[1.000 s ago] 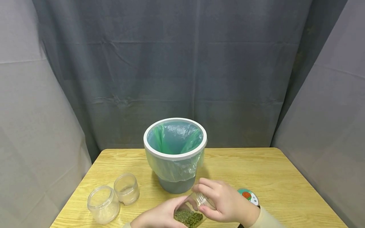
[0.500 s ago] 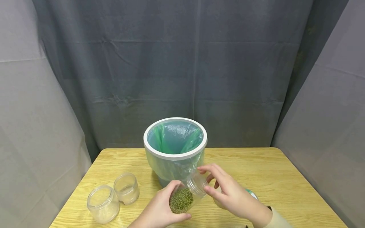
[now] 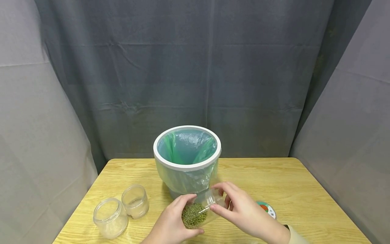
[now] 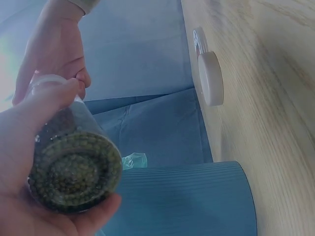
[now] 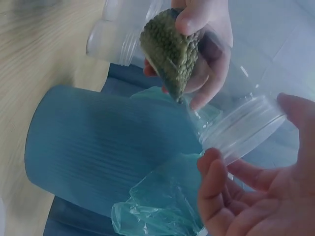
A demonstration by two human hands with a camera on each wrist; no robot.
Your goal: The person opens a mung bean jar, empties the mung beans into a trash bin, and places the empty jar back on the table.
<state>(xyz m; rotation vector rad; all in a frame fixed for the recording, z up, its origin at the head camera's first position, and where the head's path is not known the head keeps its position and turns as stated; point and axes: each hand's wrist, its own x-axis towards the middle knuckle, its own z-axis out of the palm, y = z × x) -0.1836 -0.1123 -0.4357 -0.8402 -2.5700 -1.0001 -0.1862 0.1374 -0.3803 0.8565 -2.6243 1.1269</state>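
Observation:
A clear plastic jar of mung beans (image 3: pixel 192 216) lies tilted in front of the bin, its threaded mouth end toward the right. Around its lower body, my left hand (image 3: pixel 170 220) grips with thumb and fingers; in the left wrist view the jar's round base (image 4: pixel 74 172) faces the camera. My right hand (image 3: pixel 240 211) holds the jar's clear mouth end (image 5: pixel 246 128) between thumb and curled fingers. Whether a separate clear lid sits there I cannot tell. The beans (image 5: pixel 172 49) lie heaped at the base end.
A grey bin (image 3: pixel 187 166) with a white rim and green liner stands behind my hands. Two open clear jars (image 3: pixel 110 220) (image 3: pixel 135 201) stand at the left. At the right, a round labelled disc (image 3: pixel 267 209) lies near a white round piece (image 4: pixel 211 78).
The bean jar has come up and tilted more into view since a second ago. My right fingers, spread and raised half a second ago, have lowered and closed on its mouth end again.

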